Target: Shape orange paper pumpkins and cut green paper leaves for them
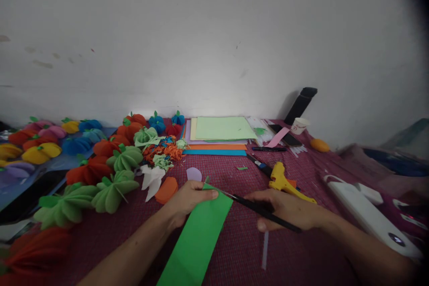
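My left hand (pixel 191 199) is closed on the far end of a long green paper strip (pixel 197 241), thumb on top. The strip runs toward me across the maroon checked cloth (pixel 241 250). My right hand (pixel 288 212) is wrapped round black scissors (pixel 254 208). Their blade tips meet the strip's right edge, close to my left thumb. A small green paper scrap (pixel 241 168) lies farther back on the cloth.
Many folded paper pumpkins (pixel 110 174) in green, orange, yellow and blue fill the left side. A stack of coloured paper sheets (pixel 221 132) lies by the wall. A yellow glue gun (pixel 284 183), a paper cup (pixel 299 125) and white flat devices (pixel 365 214) sit at right.
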Demonstrator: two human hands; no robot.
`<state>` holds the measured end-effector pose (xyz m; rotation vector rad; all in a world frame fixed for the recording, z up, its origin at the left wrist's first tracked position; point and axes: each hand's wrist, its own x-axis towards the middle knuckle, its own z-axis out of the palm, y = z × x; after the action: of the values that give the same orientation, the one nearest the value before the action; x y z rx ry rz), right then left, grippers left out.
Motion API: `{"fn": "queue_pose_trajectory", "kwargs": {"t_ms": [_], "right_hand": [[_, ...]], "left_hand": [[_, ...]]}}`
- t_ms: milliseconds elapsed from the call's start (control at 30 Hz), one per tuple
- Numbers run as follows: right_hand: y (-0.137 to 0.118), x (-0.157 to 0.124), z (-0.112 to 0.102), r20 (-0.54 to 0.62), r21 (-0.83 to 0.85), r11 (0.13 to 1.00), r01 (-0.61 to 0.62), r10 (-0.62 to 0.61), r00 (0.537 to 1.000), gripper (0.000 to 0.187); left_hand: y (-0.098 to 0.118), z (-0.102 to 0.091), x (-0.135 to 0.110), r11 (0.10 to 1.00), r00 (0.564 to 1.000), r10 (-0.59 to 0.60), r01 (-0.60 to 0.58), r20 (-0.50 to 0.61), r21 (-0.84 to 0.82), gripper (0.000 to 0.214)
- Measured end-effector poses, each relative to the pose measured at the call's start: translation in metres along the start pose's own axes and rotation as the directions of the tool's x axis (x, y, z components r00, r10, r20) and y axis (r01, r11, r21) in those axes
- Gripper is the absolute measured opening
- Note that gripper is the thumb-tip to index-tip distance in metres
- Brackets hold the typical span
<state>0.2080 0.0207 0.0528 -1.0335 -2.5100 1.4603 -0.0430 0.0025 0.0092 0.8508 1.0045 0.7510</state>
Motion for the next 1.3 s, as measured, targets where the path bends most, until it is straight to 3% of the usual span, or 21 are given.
{"fn": "queue_pose_trajectory", "kwargs": {"t_ms": [600,800,933,1100,1300], "right_hand": [[0.003,0.003,0.002,0.027,0.013,1.0,0.003,-0.004,1.0,0.046],[0.014,-0.001,-0.003,-0.109,-0.004,1.0,-0.02,0.019,0.994,0.047],[0.0,0.003,-0.004,-0.237,0.061,0.998,-0.019,0.033,0.971,0.047],[-0.02,0.031,0.011,-0.397,0.292,0.953,0.086,0.039,0.917,0.043],[-0.016,0.063,0.028,-0.444,0.353,0.925,0.14,0.034,0.896,0.038]], "left_hand": [[0.002,0.001,0.0,1.0,1.0,-0.008,0.008,0.007,-0.005,0.03],[0.002,-0.003,0.001,1.0,1.0,-0.001,0.001,-0.031,0.013,0.031],[0.003,-0.003,0.0,1.0,1.0,0.016,-0.016,-0.016,-0.004,0.03],[0.005,-0.001,-0.003,0.999,0.999,0.031,-0.031,-0.012,-0.005,0.03],[0.008,0.002,-0.005,0.999,0.999,0.047,-0.047,-0.023,0.01,0.03]]}}
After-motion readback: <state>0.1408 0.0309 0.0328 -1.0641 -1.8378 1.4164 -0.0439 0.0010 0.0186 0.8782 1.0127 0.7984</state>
